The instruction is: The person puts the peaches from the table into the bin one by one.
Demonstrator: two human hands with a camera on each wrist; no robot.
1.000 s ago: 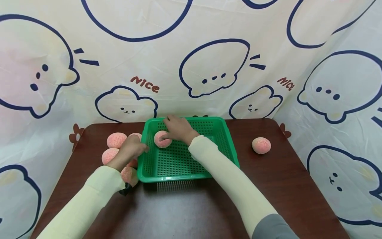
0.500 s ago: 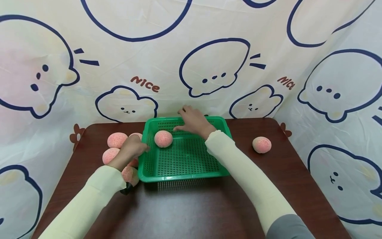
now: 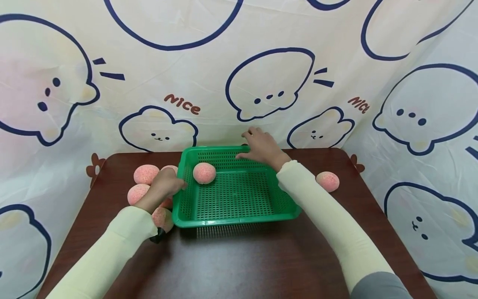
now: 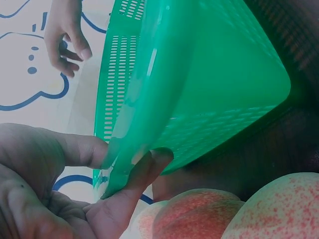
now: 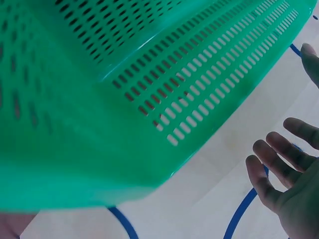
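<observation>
From my remote seat I see the left arm stretched forward, its hand [image 3: 164, 185] pinching the left rim of the green basket [image 3: 239, 221] between thumb and fingers, with a cluster of pink peaches [image 3: 146, 174] around the wrist on the worktop [image 3: 239, 265]. The right arm slants in from the lower right, hand [image 3: 263, 147] over the basket's far rim, fingers released, parted and loosely bent. I log one peach [image 3: 204, 173] inside the basket near its left wall, and a lone peach [image 3: 328, 182] just beside the right sleeve [image 3: 332, 224].
</observation>
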